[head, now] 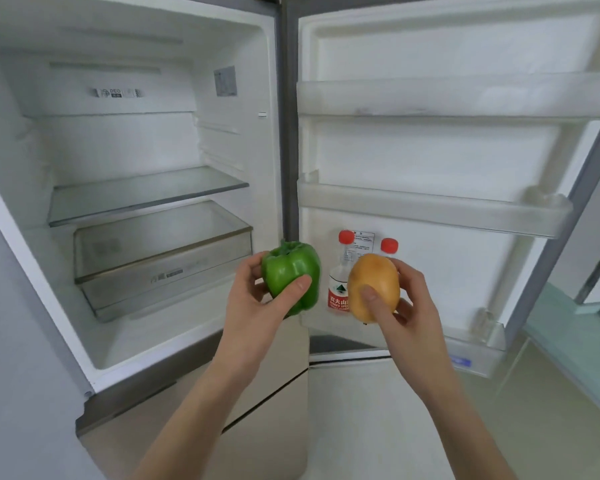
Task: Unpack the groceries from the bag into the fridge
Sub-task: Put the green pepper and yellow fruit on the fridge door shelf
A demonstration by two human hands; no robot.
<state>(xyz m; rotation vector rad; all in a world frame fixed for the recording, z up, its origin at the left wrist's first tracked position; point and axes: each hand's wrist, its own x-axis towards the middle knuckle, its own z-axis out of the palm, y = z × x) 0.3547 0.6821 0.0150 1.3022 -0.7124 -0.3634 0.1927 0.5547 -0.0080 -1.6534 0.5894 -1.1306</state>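
Observation:
The fridge stands open in front of me, its door swung to the right. My left hand holds a green bell pepper in front of the fridge's lower right corner. My right hand holds a yellow-brown potato just in front of the lowest door bin. Two water bottles with red caps stand in that bin, partly hidden behind the potato. The grocery bag is out of sight.
Inside the fridge are a glass shelf and a clear drawer below it, both bare. Two upper door bins hold nothing. A pale green glass tabletop lies at the right. A closed lower compartment sits under the fridge opening.

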